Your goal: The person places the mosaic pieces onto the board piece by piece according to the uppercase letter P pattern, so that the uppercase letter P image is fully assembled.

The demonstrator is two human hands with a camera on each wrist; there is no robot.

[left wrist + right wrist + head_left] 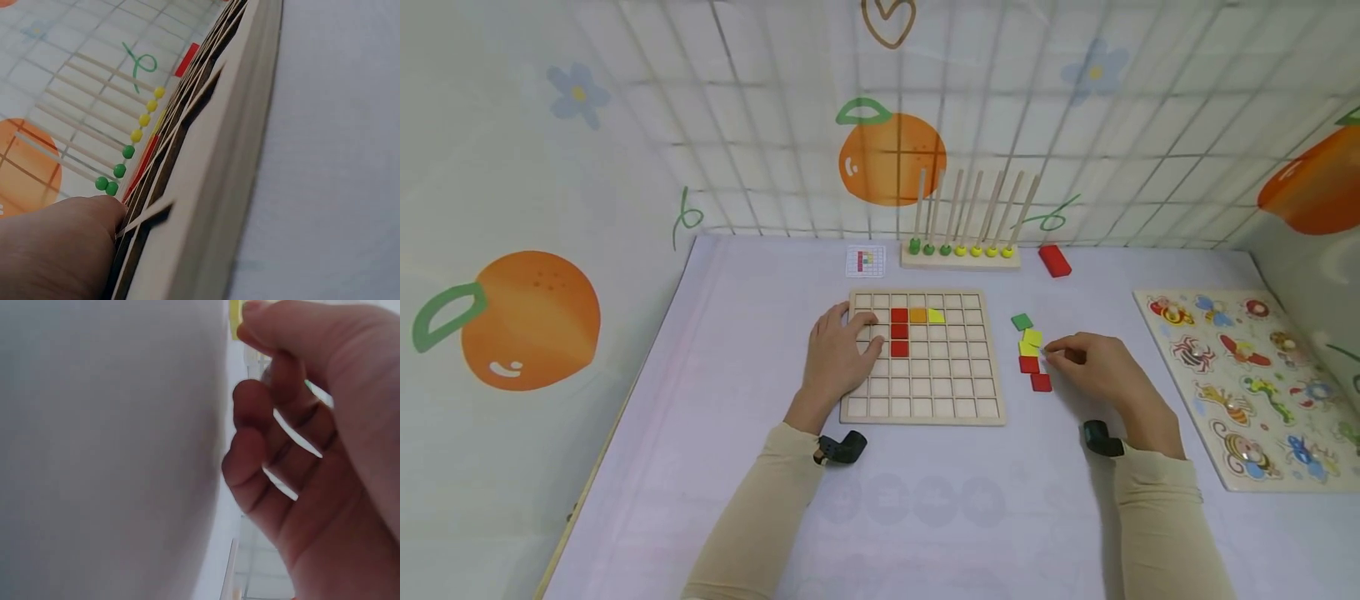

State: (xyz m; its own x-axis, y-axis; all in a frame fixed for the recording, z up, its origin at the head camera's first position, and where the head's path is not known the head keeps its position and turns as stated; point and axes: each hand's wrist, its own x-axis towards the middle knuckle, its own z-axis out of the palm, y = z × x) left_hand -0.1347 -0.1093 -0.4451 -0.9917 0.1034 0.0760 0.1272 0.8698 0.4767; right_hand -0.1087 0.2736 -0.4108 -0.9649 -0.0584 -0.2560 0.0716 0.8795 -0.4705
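A wooden grid board (pixel 912 408) lies in the middle of the table. In it sit a column of red tiles (pixel 899 332), an orange tile (pixel 918 316) and a yellow tile (pixel 936 317). Fingers spread, my left hand (pixel 842 354) rests over the board's left edge, thumb on the grid. My right hand (pixel 1093 367) is right of the board, its curled thumb and forefinger right at the loose yellow tiles (pixel 1028 348); I cannot tell whether they pinch one. A green tile (pixel 1022 322) lies above these, and loose red tiles (pixel 1041 382) below.
Behind the board stand a small pattern card (pixel 866 262) and a peg rack (pixel 961 260) with green and yellow beads. A red block (pixel 1055 261) lies beside the rack. At the right is an insect puzzle board (pixel 1217 400).
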